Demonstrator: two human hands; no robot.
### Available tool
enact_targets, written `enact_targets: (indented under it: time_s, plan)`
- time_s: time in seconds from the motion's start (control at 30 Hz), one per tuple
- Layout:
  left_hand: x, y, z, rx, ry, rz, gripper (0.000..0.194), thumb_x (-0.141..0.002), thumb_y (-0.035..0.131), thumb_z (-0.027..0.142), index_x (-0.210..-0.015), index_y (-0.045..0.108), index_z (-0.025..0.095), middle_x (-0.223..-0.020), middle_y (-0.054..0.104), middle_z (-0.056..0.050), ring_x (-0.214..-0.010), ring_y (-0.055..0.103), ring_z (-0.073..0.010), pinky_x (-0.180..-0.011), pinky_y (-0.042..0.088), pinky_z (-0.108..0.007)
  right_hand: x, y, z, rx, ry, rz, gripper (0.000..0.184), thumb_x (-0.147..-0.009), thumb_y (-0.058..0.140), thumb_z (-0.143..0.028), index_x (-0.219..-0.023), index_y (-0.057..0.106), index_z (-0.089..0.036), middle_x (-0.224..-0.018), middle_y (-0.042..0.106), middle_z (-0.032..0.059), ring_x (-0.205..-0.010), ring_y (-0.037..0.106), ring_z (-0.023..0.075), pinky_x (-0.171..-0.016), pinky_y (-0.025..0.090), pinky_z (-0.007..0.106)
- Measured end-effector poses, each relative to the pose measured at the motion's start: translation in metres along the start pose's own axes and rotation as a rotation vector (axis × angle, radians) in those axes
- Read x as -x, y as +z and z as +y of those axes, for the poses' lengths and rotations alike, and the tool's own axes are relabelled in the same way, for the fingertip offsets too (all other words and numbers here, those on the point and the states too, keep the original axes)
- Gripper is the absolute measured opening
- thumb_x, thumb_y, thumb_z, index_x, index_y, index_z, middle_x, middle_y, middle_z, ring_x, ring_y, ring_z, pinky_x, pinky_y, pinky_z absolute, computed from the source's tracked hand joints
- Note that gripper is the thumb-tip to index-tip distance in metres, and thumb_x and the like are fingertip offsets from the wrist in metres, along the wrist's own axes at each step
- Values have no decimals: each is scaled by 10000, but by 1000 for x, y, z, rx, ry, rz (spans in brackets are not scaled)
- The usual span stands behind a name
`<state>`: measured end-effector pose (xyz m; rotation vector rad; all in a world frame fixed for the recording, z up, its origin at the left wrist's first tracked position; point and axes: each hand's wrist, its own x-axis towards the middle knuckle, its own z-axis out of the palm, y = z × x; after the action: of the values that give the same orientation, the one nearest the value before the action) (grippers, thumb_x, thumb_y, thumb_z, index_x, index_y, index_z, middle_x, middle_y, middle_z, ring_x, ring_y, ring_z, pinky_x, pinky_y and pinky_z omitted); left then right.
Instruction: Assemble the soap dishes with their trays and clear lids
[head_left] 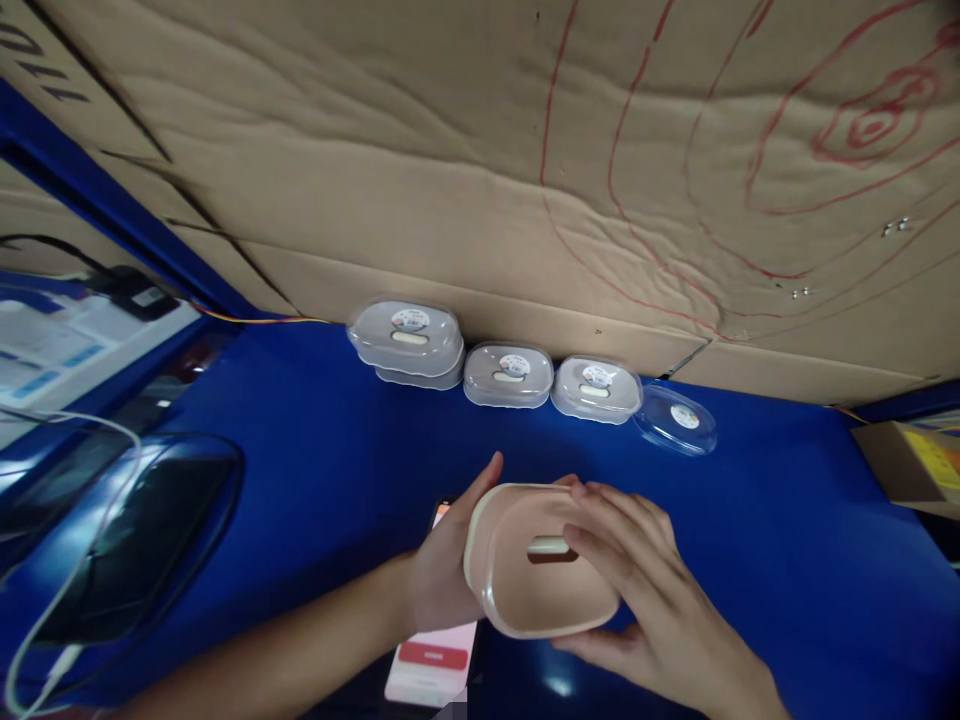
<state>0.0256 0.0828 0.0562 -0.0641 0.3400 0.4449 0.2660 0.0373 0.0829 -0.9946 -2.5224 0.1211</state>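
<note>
A pale pink plastic box (517, 590) with rounded corners is tilted toward me above the blue table, so that I look into it. In its inner face is an elongated slot with a cream-coloured bar (547, 546). My left hand (444, 580) holds the box's left side, thumb up along the edge and the other fingers hidden behind it. My right hand (660, 590) grips the right side, with its fingers over the upper rim and thumb at the lower rim. Partly covered by my left hand and wrist, a phone (431, 685) with a lit screen lies beneath.
Along the cardboard wall (420, 220) stand stacked boxes with clear covers (409, 345), two more covered boxes (508, 375) (597, 390) and a clear lid (676, 420). A dark device (142, 550) and cables lie left; a cardboard box (900, 465) stands right on the blue table (300, 440).
</note>
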Motion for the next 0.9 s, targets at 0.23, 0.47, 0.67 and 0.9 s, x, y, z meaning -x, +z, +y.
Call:
enact_targets:
  time_s: [0.23,0.47,0.67,0.9]
  plan:
    - [0,-3,0,-24,12,13,828,-1052,373,756,-1549,591,129,-1336,786,-141,-1240,737,-317,-1095,478,-378,-1,9,-5,-12,0,-18,768,-995,716,-553,-1628,428,-228,-1697,452,151,-1564,423,341,-1186,449,503]
    - [4,-4,3,17,20,-44,780,-1070,400,714,-1556,579,132,-1500,693,-132,-1351,678,-311,-1194,438,-433,23,2,73,3,535,172,630,-1094,472,-578,-1658,375,-315,-1698,463,125,-1571,440,336,-1255,388,568]
    - [4,-2,8,-10,28,-29,802,-1048,454,722,-1601,528,145,-1543,655,-149,-1382,656,-335,-1237,391,-454,56,13,134,279,747,22,592,-1052,479,-644,-1511,544,-275,-1564,599,156,-1448,546,411,-1171,389,681]
    - [3,0,10,-26,46,-5,822,-1042,464,723,-1591,535,114,-1518,672,-165,-1428,616,-351,-1239,391,-463,57,8,127,270,768,46,784,-947,632,-695,-1591,456,-283,-1610,492,197,-1479,499,438,-1154,388,689]
